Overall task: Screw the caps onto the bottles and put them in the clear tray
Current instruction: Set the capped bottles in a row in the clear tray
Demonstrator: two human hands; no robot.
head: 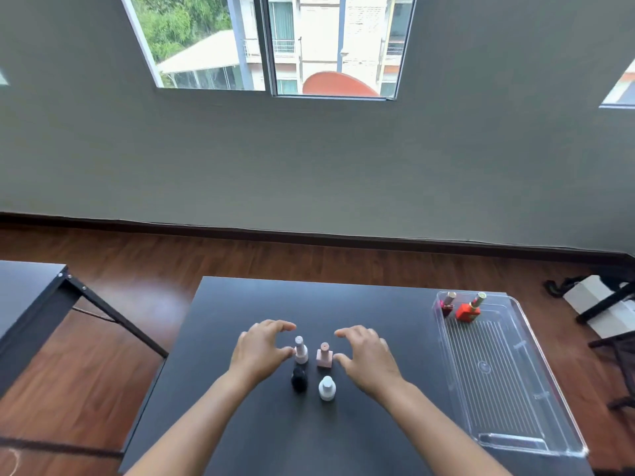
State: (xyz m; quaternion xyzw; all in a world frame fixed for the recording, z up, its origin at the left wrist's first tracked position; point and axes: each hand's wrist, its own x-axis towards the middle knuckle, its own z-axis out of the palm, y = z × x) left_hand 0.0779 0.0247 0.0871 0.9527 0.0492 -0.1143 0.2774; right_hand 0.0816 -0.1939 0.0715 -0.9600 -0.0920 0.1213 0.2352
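Step in hand: approach to the next pair of bottles; nothing is gripped. The left hand [263, 352] and right hand [367, 355] hover low over the dark table [326, 441], one on each side of a group of four bottles, each hand with fingers curved and spread apart, thumb set opposite the fingers. The left thumb lies just beside the pale pink round bottle [301, 350]; contact cannot be confirmed. The right thumb is near the pink square bottle [324, 354] but apart from it. Both bottles stand upright with caps seated; whether the caps are tight cannot be told. Nearer the person stand the black bottle [299, 378] and the white bottle [326, 388], also upright, apparently capped. Next move, as judged: close each hand round the body of its nearest bottle, or hold one body while the other hand pinches the cap and turns it until firm, then carry the bottle to the right. Container: the clear tray [508, 407] lies at the right edge of the table, well apart from the group. Contents: a dark red bottle [447, 304] and a red square bottle [469, 309], both gold-capped, side by side at the far end; the rest of the ribbed floor is bare
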